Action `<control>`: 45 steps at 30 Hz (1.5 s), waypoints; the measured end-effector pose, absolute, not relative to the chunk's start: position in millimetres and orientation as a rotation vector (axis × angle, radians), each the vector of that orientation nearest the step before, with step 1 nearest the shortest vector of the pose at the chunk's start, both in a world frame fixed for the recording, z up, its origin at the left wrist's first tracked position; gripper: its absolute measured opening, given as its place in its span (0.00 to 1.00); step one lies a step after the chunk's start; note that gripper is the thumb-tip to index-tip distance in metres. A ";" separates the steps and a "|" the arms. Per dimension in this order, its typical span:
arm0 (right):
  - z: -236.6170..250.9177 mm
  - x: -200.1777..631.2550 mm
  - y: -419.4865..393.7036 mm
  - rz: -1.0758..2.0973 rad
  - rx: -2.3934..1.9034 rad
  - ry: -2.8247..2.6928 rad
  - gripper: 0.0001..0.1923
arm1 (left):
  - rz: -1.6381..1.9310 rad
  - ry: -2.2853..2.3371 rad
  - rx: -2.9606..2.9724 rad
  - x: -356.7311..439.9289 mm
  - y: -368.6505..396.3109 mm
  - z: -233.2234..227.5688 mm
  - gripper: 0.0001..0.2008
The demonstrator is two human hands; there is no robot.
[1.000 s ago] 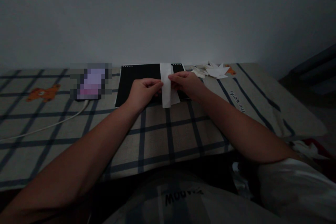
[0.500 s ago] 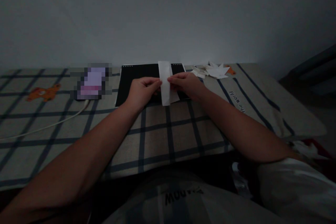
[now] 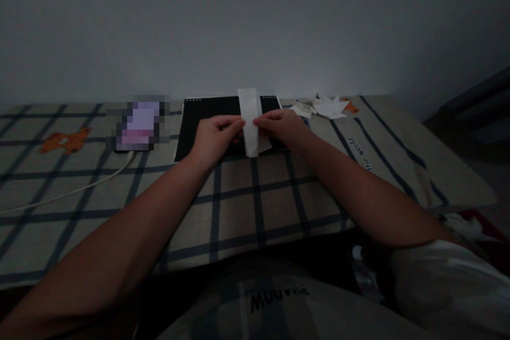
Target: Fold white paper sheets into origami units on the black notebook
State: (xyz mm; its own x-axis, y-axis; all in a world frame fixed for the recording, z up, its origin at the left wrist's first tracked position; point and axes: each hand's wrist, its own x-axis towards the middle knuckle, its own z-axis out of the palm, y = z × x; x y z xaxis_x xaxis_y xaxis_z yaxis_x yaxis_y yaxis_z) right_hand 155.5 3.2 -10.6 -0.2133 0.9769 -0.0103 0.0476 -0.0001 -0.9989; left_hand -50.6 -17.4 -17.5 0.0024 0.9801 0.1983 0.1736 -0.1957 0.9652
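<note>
The person's left hand (image 3: 216,135) and right hand (image 3: 282,126) met over a white paper strip (image 3: 250,121), each pinching one long edge of it about midway along. The fingers of both hands were closed on the paper — thumb against fingertips, the left from the left side and the right from the right. The strip stood lengthwise away from the person, its far end reaching just past the far edge of a black notebook (image 3: 207,119) and its near end hanging at the notebook's near edge. A second layer of the paper showed beside the lower right of the strip, under the right hand.

The notebook lay flat on a checked bedsheet (image 3: 247,207) with dark blue lines, close to the pale wall (image 3: 255,21). To its right, well apart from the hands, sat a small heap of folded paper shapes (image 3: 324,107). To the left of the notebook lay a blurred-out phone (image 3: 137,123), with a white cable (image 3: 71,191) running from it toward the left edge of the view — an orange bear print (image 3: 66,141) showed on the sheet farther left.
</note>
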 end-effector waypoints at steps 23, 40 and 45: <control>-9.4 156.4 5.3 1.217 -1.186 -1.412 0.09 | 1.169 1.281 1.415 -51.8 -15.2 -12.9 0.12; -6.8 154.3 1.2 1.278 -1.194 -1.461 0.08 | 1.264 1.372 1.501 -53.6 -14.8 -14.9 0.12; -8.4 156.0 3.0 1.225 -1.227 -1.500 0.09 | 1.262 1.363 1.458 -51.4 -15.8 -12.8 0.11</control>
State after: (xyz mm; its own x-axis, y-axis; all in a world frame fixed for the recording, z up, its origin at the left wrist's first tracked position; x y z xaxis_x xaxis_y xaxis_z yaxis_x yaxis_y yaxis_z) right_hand 156.0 3.0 -8.4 -0.1847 0.9827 0.0164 0.1806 0.0504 -0.9823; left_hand -51.4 -15.8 -12.8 -0.0581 0.9857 0.1585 0.2336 -0.1409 0.9621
